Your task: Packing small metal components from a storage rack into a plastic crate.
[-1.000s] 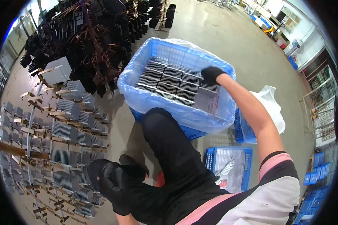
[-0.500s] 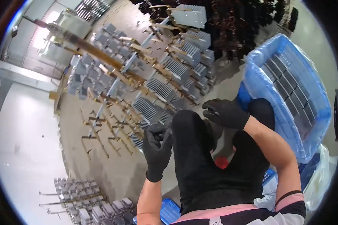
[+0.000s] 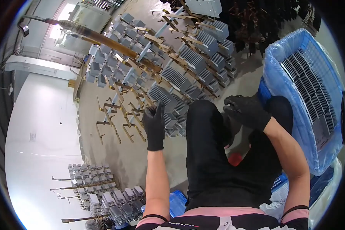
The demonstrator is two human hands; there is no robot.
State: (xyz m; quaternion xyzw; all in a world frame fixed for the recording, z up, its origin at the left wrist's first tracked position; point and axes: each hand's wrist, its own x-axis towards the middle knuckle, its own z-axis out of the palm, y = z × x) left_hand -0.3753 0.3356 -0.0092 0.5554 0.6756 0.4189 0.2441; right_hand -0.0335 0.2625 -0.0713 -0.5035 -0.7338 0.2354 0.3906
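My left hand [image 3: 154, 124], in a black glove, reaches forward beside the hanging finned metal parts. Its thumb and fingers point up and stand apart, with nothing visible between them. Closest to its fingertips is a grey finned heat sink [image 3: 161, 95] on the brown-and-silver rack [image 3: 145, 63]. My right hand [image 3: 247, 111], also black-gloved, hovers over my right knee. Its fingers are loosely bent and slightly apart, and I see nothing held in them. Several more heat sinks [image 3: 189, 55] hang in rows along the rack arms.
A blue crate [image 3: 270, 69] lined with clear plastic, holding rows of dark finned parts [image 3: 308, 86], stands at my right. Bare rack hooks [image 3: 111, 115] stick out at left. Another loaded rack [image 3: 99, 191] is at lower left. A blue basket [image 3: 176, 205] sits by my left hip.
My left hand has moved forward toward the rack, its fingers now extended from a more curled pose. The right hand stays over the knee. The whole view has shifted slightly.
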